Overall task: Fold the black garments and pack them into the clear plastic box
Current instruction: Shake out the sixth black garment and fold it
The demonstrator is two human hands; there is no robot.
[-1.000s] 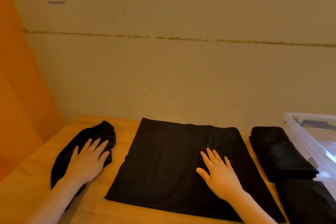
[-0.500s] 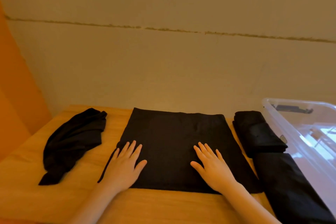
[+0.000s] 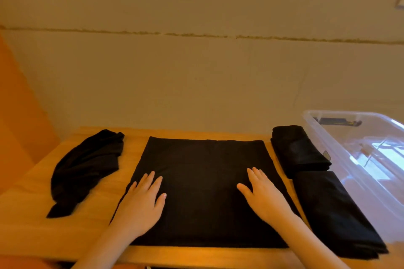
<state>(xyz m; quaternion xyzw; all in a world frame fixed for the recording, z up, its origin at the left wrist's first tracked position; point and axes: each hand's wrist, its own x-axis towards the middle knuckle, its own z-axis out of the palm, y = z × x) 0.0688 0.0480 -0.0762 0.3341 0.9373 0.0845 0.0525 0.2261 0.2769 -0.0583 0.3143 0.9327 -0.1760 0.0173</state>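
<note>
A: Spread flat mid-surface (image 3: 39, 233), that black garment (image 3: 203, 183)? Pinned under both palms?

B: Yes. Left hand (image 3: 140, 207) lying flat on its near left corner, fingers straight and slightly spread, gripping nothing. Right hand (image 3: 265, 199) the same toward the near right, thumb out, pressing only. No grip closed on cloth anywhere.

A: Why flat rather than pinching?

B: Probably smoothing, or holding the panel square so the next fold lands on a clean line. Edges already fairly straight, far hem parallel to the wall (image 3: 196, 85).

A: And the rest of the black things?

B: Crumpled garment (image 3: 85, 166) at far left, apart from the flat one, not yet folded. Folded bundle (image 3: 297, 150) just right of the flat one, with a longer folded piece (image 3: 334, 214) right in front of it, the two touching or nearly so. Both lined up against the clear plastic box (image 3: 328, 135), likely staged for packing.

A: Anything black inside the box?

B: Hard to say through the glare; a small dark item near its far wall, nothing resembling a folded garment. So packing apparently not begun, folding roughly half done.

A: Risk ahead?

B: Thin limp fabric, prone to shifting; worth keeping one palm down while lifting an edge.
</note>
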